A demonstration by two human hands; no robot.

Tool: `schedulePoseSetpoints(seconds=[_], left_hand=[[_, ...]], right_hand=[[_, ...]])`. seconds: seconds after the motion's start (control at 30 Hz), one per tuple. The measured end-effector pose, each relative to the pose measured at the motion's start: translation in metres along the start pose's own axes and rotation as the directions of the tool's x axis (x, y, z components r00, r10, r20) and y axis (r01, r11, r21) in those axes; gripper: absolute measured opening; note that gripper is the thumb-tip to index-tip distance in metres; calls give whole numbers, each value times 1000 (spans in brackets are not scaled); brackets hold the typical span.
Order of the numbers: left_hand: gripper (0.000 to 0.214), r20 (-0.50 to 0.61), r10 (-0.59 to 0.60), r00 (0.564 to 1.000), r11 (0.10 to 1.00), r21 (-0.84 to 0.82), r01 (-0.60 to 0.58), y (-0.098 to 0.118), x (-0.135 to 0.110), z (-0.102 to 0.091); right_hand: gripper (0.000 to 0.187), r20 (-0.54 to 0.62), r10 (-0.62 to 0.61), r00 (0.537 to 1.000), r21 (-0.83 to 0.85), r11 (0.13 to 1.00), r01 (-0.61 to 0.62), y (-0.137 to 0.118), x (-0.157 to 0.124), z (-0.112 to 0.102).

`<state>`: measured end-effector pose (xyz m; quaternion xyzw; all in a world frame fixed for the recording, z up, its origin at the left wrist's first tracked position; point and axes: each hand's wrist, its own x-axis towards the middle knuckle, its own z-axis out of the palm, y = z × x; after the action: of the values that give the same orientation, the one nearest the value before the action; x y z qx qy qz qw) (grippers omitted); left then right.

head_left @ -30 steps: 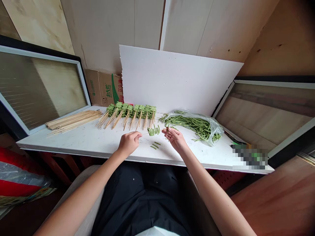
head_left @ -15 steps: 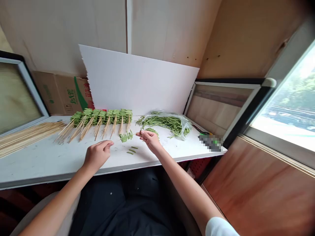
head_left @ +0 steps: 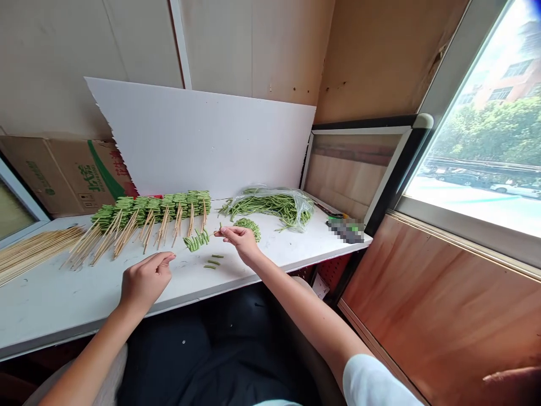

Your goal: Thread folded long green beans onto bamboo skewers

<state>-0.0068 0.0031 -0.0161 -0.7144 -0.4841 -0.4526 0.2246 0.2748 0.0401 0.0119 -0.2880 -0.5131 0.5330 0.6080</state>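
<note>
My left hand is closed in a fist above the front of the table, around a bamboo skewer whose lower part is hidden. A row of cut green bean pieces is threaded crosswise on that skewer, between my two hands. My right hand pinches a single short green bean piece at the skewer's tip. Below lie a few loose bean pieces. Just behind my right hand is a heap of cut beans, partly covered by it.
Filled bean skewers are stacked along the back left, sticks pointing forward. Bare bamboo skewers lie at far left. A clear plastic bag of long green beans sits back right, near a blurred dark object. A white board stands behind.
The camera view has turned to the right, so everything appears further left. Both hands keep almost the same pose, with the right still pinching the bean piece by the skewer.
</note>
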Motion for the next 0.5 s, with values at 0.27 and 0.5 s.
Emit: schedulePoseSetpoints(seconds=[0.27,0.5], left_hand=[[26,-25,46,999,999,-18,-46,7,3,1],[28,23,37,999,996,-79,-35,22,5,-2]], right_hand=[[34,-28,-33,999,-61,998,31,-4,-4,5],[34,-72,-50,996,-108,993,42,2,-9,17]])
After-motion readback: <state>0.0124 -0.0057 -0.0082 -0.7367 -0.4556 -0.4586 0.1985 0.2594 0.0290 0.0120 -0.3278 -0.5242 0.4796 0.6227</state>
